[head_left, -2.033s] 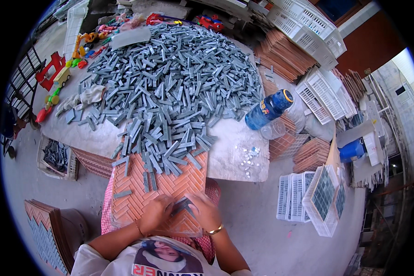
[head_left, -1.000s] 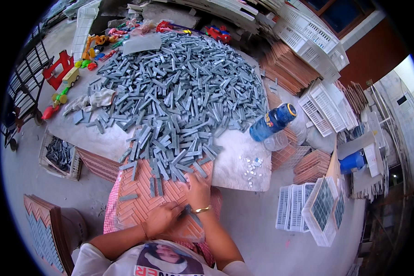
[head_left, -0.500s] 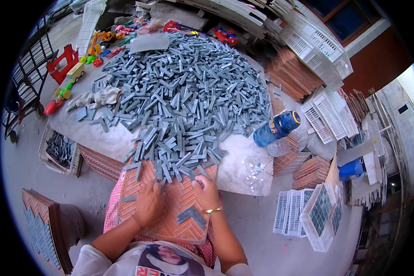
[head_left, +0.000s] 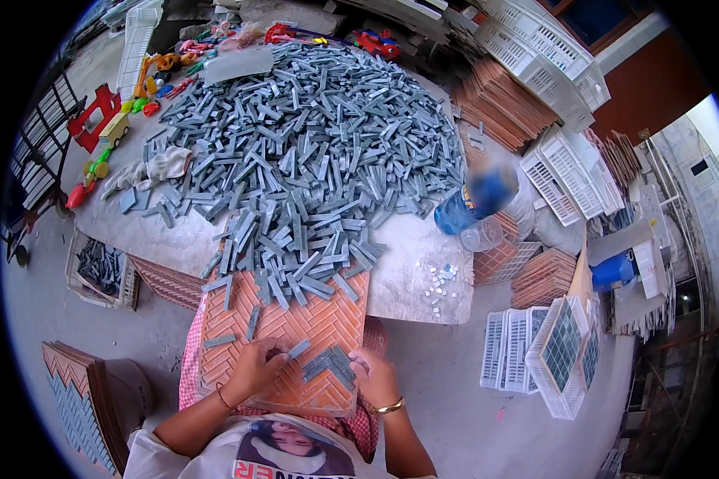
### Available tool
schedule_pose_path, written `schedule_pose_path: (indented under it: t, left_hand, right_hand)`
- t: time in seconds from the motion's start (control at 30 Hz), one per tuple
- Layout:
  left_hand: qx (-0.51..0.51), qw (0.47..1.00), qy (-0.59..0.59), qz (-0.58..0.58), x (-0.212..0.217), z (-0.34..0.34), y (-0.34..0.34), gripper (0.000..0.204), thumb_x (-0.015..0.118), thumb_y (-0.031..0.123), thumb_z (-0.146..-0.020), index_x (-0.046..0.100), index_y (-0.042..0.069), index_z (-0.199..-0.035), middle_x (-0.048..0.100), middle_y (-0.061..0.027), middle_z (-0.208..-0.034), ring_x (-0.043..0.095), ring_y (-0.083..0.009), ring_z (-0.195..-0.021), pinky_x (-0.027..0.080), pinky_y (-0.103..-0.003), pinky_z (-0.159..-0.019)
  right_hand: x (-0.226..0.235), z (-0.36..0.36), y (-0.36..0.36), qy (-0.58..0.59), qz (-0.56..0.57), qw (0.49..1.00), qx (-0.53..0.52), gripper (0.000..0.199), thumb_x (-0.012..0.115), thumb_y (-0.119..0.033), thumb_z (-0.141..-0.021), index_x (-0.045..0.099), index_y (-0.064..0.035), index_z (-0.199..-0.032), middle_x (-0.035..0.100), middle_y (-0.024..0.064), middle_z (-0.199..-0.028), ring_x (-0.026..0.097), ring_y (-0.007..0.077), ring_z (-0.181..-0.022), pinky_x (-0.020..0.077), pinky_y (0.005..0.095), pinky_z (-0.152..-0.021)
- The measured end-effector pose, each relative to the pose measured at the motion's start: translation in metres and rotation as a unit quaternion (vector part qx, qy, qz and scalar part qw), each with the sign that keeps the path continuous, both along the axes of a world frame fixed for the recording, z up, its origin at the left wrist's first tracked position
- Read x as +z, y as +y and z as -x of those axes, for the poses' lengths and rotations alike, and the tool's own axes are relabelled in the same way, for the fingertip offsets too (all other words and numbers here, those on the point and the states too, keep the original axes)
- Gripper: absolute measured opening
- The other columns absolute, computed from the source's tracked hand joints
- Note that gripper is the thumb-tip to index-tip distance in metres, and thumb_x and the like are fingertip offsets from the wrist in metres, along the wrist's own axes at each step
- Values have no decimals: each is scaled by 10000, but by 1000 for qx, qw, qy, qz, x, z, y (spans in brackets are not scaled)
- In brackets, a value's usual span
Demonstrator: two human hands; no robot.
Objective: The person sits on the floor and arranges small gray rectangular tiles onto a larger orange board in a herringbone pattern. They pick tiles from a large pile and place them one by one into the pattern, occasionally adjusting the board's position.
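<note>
An orange herringbone-grooved tray (head_left: 240, 315) lies across my lap. My left hand (head_left: 250, 371) is over its lower left part, with a short grey strip tile (head_left: 299, 349) pinched at its fingertips. My right hand (head_left: 377, 380) is by the tray's right edge, fingers drawn together close to a group of laid grey strip tiles (head_left: 327, 366); whatever is in them is hidden. Two loose strips, one upright (head_left: 252, 322) and one lying crosswise (head_left: 219, 341), rest on the tray's left side. A large heap of grey strip tiles (head_left: 311, 144) spills onto its far edge.
The heap covers a pale table (head_left: 415, 279) bearing small white cubes (head_left: 441, 279), a blue bottle (head_left: 463, 209), a clear cup (head_left: 482, 235) and a white glove (head_left: 168, 164). Toys line its far left. Stacked orange trays (head_left: 507, 104) and white crates (head_left: 571, 176) stand right.
Both hands have drawn back from the heap's near edge toward me. The left now holds a strip tile over the tray; the right has come down beside the laid tiles.
</note>
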State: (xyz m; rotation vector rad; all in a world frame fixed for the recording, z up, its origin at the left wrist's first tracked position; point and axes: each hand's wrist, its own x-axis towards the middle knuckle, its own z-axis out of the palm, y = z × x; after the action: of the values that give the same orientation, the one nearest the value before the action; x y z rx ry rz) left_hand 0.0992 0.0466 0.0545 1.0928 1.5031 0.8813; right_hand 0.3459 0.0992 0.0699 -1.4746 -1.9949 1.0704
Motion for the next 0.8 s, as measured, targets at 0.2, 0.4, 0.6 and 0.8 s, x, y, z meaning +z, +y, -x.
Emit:
schedule_pose_path:
  t: [0.2,0.4,0.6,0.8]
  left_hand:
    - [16,996,-67,59,0,-4,1,85,618,23,-804,629,-14,-880,583,-27,-704,530,-84,-640,446,-251,-596]
    - [46,996,-75,-31,-10,-12,-1,80,614,19,-814,605,-4,-890,578,-23,-733,531,-77,-666,446,-246,-609]
    - [-41,981,152,-113,12,-18,9,191,673,79,-779,593,7,-937,596,-119,-782,607,-252,-709,481,-323,-632]
    - [-81,948,209,-227,2,-27,4,304,661,88,-765,574,26,-1049,576,-159,-903,591,-350,-763,500,-410,-692]
  right_hand:
    - [-3,10,-7,-63,-137,988,-42,115,660,-80,-777,610,-72,-880,609,111,-854,611,316,-774,494,399,-659]
    - [-11,11,-7,-72,-137,987,-39,104,659,-85,-780,611,-71,-871,612,110,-842,610,318,-773,494,400,-653]
    - [1,11,-1,-15,-138,989,-59,108,673,-103,-778,627,-67,-869,625,120,-830,611,325,-763,489,396,-656]
    - [3,14,-5,-6,-136,990,-46,112,673,-117,-786,630,-59,-872,629,123,-820,612,322,-764,490,391,-659]
